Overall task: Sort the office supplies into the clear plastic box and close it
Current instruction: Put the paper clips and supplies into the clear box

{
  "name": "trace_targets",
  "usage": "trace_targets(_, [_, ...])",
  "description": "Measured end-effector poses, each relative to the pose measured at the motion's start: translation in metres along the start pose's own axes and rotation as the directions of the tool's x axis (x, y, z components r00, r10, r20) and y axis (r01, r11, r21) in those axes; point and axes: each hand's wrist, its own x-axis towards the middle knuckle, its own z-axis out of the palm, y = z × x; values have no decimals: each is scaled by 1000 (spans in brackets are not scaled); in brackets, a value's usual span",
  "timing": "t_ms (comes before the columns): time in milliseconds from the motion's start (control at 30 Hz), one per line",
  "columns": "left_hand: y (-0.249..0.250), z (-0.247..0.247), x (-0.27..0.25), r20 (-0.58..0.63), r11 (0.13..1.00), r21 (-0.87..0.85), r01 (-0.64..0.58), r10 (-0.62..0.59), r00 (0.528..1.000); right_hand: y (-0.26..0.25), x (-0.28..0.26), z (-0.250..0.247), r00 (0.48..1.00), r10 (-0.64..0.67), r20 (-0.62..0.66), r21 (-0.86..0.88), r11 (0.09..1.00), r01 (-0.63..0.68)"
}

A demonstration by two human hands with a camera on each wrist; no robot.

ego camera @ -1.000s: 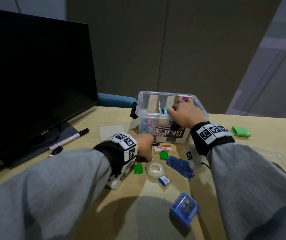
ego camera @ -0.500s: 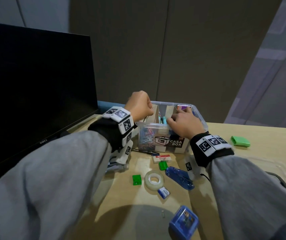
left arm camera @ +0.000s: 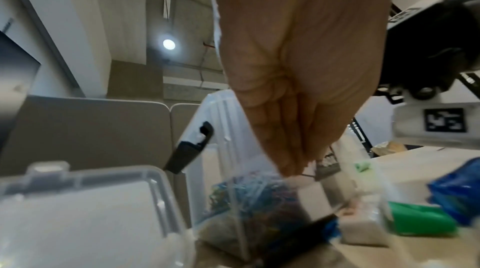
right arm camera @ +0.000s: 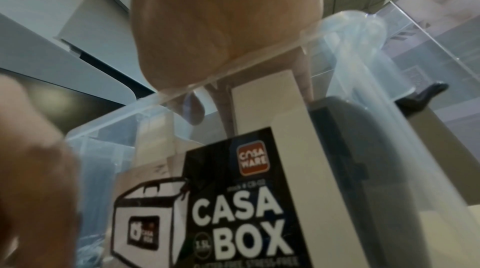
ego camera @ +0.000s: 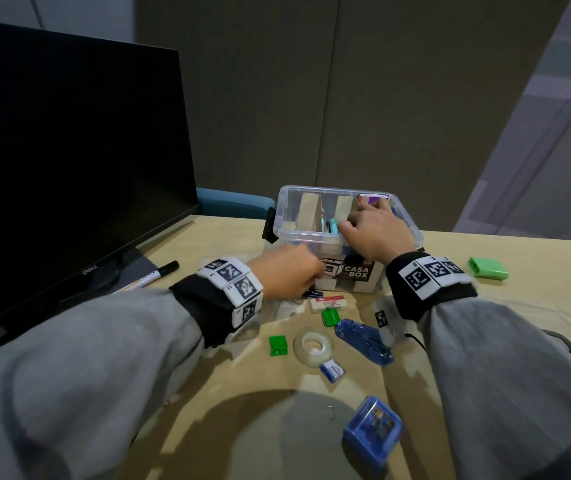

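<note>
Both arms in grey sleeves reach forward. The left hand is low, palm down, with fingers bunched together and pointing downward. The right hand is higher, its fingers curled downward.

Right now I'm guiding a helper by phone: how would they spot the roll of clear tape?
Start at the clear plastic box labelled CASA BOX on the desk. Come toward the person, past the white eraser. The roll of tape lies flat between a green clip and a blue stapler; it is the only translucent ring.
</note>
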Motion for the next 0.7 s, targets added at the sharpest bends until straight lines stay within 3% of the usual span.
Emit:
trace_targets(267, [18,19,15,258,995,99,25,-50,965,0,0,-1,1000,11,-1,9,1000,-11])
trace_targets(433, [33,17,23,269,978,189,91,-141,953,0,0,-2,1000,8,4,14,1000,-8])
trace_targets(533, [36,17,30,363,972,184,149,-208,908,0,0,-2,1000,11,0,11,1000,-11])
trace_targets(700, [36,25,31,418,953,294,70,-195,888,0,0,-1,1000,13,5,12,1000,-13])
